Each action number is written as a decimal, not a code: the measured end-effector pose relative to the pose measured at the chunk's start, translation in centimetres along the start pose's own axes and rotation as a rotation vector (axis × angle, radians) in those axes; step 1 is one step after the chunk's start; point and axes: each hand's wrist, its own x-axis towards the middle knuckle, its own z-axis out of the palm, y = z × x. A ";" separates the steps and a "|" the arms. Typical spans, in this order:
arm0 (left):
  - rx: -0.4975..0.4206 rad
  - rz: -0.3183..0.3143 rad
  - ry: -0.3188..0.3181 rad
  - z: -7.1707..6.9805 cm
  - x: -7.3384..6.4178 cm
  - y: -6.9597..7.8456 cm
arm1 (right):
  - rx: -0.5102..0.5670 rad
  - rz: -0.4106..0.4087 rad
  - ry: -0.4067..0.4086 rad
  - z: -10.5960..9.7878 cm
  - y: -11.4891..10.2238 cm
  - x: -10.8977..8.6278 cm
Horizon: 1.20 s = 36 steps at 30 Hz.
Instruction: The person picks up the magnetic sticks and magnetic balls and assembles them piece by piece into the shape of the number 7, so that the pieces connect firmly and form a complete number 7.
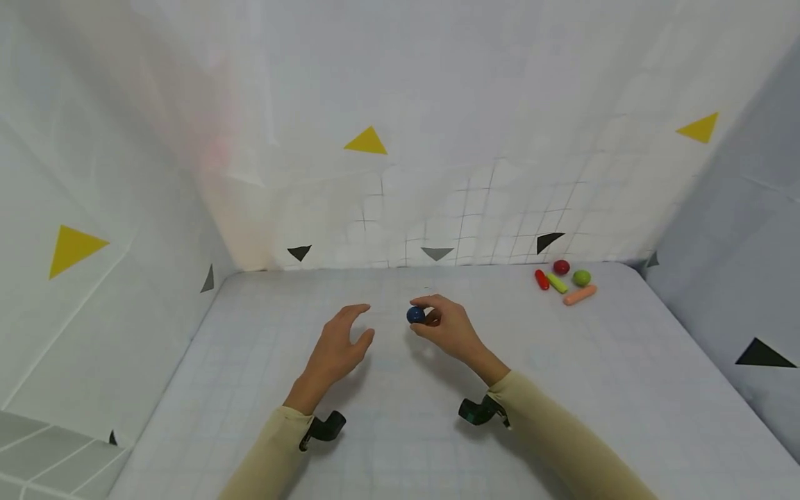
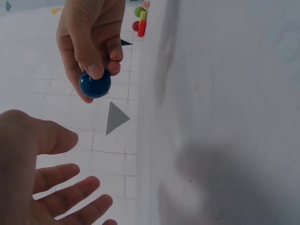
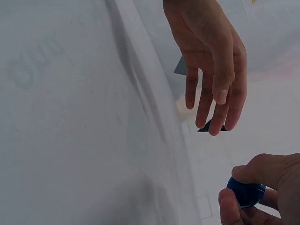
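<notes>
A glossy dark blue ball [image 1: 415, 315] is pinched between the thumb and fingers of my right hand [image 1: 446, 328], held above the table near its middle. To the left of the ball my left hand [image 1: 337, 347] hovers with nothing in it, its thumb and fingers spread apart and facing the ball. In the left wrist view the blue ball [image 2: 94, 85] sits at the fingertips of the right hand, apart from the left hand [image 2: 56, 173]. The right wrist view shows the ball [image 3: 246, 191] partly covered by the thumb and fingers.
At the table's back right lie a dark red ball [image 1: 561, 267], a green ball [image 1: 582, 278], a red stick-like piece [image 1: 542, 279], a yellow-green one [image 1: 557, 283] and an orange one [image 1: 580, 295]. White walls marked with triangles enclose the white table [image 1: 387, 444] at the back and sides.
</notes>
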 end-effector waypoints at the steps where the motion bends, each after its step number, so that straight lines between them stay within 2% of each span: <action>1: -0.002 -0.008 -0.003 0.0 0.0 -0.2 | 0.006 0.004 0.000 0.3 -0.1 0.1; 8: 0.000 -0.036 -0.012 -0.3 0.1 -1.2 | 0.011 0.008 0.014 2.4 0.1 1.4; 14: -0.016 -0.074 0.001 -0.2 0.0 -1.9 | -0.012 -0.011 -0.011 4.1 0.3 2.2; 19: -0.034 -0.082 0.002 0.0 -0.1 -2.4 | -0.004 -0.008 -0.027 5.2 0.4 2.6; 26: -0.010 -0.101 0.012 0.2 0.0 -2.9 | -0.084 -0.012 -0.068 6.4 0.7 3.2; 32: 0.004 -0.090 0.021 0.3 -0.2 -3.4 | -0.100 -0.012 -0.103 7.0 0.5 3.4; 36: 0.000 -0.048 0.032 0.5 -0.3 -3.7 | -0.140 -0.009 -0.130 7.4 0.7 3.6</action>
